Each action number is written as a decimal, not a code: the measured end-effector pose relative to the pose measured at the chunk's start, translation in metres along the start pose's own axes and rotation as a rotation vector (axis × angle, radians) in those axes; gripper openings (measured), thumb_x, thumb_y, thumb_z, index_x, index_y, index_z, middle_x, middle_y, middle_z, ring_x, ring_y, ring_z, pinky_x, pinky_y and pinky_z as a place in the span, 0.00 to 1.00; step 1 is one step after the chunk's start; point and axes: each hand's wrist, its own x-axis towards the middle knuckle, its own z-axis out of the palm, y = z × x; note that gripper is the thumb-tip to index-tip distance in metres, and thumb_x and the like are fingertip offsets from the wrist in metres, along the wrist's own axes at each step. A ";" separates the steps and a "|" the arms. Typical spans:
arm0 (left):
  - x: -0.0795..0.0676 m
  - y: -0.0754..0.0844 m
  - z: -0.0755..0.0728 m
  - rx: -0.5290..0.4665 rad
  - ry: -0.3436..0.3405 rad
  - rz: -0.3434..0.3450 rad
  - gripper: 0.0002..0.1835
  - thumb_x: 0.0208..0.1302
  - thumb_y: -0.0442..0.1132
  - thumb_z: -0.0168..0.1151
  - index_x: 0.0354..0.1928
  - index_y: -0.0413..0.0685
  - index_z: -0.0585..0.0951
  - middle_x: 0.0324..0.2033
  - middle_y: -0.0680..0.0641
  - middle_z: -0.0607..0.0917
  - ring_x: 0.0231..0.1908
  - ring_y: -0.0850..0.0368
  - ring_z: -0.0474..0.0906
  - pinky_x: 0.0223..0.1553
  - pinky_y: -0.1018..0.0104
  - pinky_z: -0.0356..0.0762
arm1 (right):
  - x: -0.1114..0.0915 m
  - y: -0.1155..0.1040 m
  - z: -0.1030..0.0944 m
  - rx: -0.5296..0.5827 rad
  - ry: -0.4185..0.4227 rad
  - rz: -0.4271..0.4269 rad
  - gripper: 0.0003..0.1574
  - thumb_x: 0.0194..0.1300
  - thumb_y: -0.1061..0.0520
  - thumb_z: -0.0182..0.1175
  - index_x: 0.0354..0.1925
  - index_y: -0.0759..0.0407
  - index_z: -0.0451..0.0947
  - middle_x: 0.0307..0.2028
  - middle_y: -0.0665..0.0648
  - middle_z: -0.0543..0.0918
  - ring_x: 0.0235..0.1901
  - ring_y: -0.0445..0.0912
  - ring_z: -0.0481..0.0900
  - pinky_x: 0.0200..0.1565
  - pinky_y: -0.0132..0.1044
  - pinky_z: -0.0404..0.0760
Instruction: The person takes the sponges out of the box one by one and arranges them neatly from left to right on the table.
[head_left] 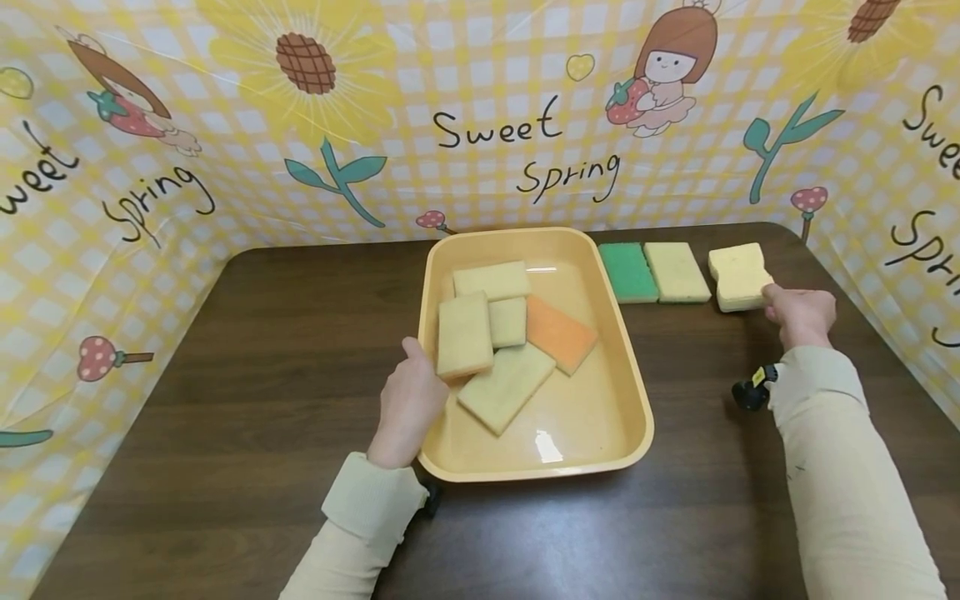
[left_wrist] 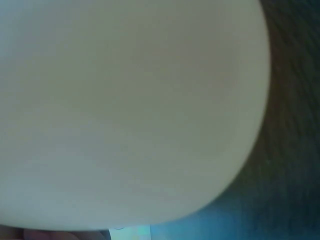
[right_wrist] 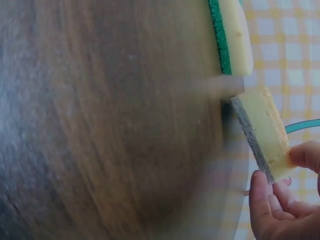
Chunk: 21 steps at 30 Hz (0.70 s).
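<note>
Cream long sleeves [head_left: 840, 450] on both forearms nearest, small black wrist camera [head_left: 752, 392] at the right cuff. Left hand [head_left: 408, 404] at the left wall of a yellow rounded-rectangular tray [head_left: 600, 450], thumb up by the rim; other fingers mostly hidden and left wrist view blurred, so cannot tell if it grips. Tray sits on a dark brown wood-grain table [head_left: 285, 400]. In tray, near to far: pale yellow rectangular sponge [head_left: 510, 383] lying aslant; orange rectangular sponge [head_left: 561, 335], also aslant, right of centre; thicker-looking pale yellow block sponge [head_left: 465, 335] by the left wall; smaller-looking pale yellow sponge piece [head_left: 508, 322], partly covered; pale yellow oblong sponge [head_left: 491, 280] laid crosswise at the back. Right hand [head_left: 802, 315], well right of tray, pinches a pale yellow waisted sponge with grey scouring layer [head_left: 738, 277] between thumb and fingertips, at its near right corner; tilted in right wrist view. Left of it, apart: pale yellow sponge with green underside [head_left: 677, 272], then green-topped rectangular sponge [head_left: 628, 272] just beside tray. Behind: yellow-white checked cloth [head_left: 480, 67], sunflowers, "Sweet Spring" lettering.
</note>
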 end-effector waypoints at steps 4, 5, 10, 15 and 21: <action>0.000 0.000 0.000 -0.006 0.002 0.000 0.20 0.58 0.30 0.49 0.51 0.32 0.59 0.27 0.33 0.80 0.25 0.40 0.79 0.22 0.52 0.71 | -0.001 0.001 -0.002 -0.031 -0.016 -0.014 0.25 0.62 0.52 0.56 0.08 0.41 0.70 0.09 0.38 0.69 0.10 0.29 0.72 0.22 0.22 0.70; 0.000 0.000 0.000 -0.005 0.006 0.003 0.20 0.58 0.30 0.49 0.51 0.32 0.59 0.27 0.33 0.80 0.25 0.40 0.79 0.22 0.52 0.71 | -0.001 0.001 -0.002 -0.016 -0.023 -0.017 0.23 0.62 0.53 0.57 0.11 0.42 0.70 0.10 0.38 0.69 0.11 0.30 0.73 0.22 0.22 0.71; 0.000 0.000 0.000 -0.001 0.013 0.007 0.19 0.58 0.30 0.50 0.50 0.33 0.59 0.26 0.33 0.80 0.24 0.41 0.78 0.21 0.53 0.70 | -0.002 0.002 -0.002 0.070 -0.052 -0.034 0.20 0.62 0.55 0.58 0.15 0.46 0.71 0.10 0.40 0.71 0.11 0.31 0.75 0.21 0.22 0.71; 0.000 0.000 0.000 -0.002 0.016 0.002 0.18 0.58 0.30 0.49 0.50 0.33 0.60 0.27 0.33 0.80 0.25 0.40 0.79 0.22 0.52 0.71 | 0.001 0.002 0.000 0.163 -0.066 -0.018 0.22 0.61 0.58 0.59 0.12 0.47 0.71 0.12 0.41 0.71 0.11 0.31 0.76 0.22 0.21 0.72; 0.000 0.000 -0.001 -0.003 0.008 -0.009 0.18 0.59 0.30 0.49 0.50 0.34 0.59 0.28 0.33 0.80 0.26 0.40 0.79 0.22 0.52 0.71 | 0.006 0.004 0.007 0.342 -0.076 -0.001 0.19 0.57 0.69 0.55 0.13 0.55 0.70 0.15 0.45 0.70 0.11 0.34 0.75 0.22 0.22 0.76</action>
